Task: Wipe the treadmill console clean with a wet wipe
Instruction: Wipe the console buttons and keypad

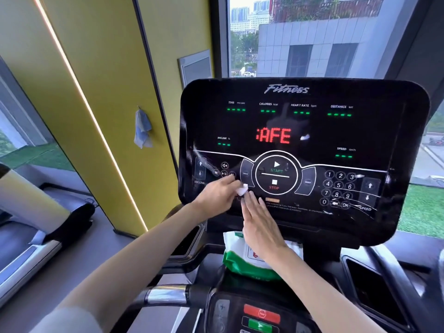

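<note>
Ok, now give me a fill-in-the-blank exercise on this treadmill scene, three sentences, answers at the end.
The small white wet wipe is pinched by the person's ____ hand at the glossy black treadmill console. The red lit letters on the console read ____. The soft wipes pack on the ledge below the console is white and ____.
Missing words: left, AFE, green.

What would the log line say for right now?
left hand pinches wet wipe on console, left of STOP button | right hand flat, beside wet wipe | wipe pack below console
</note>
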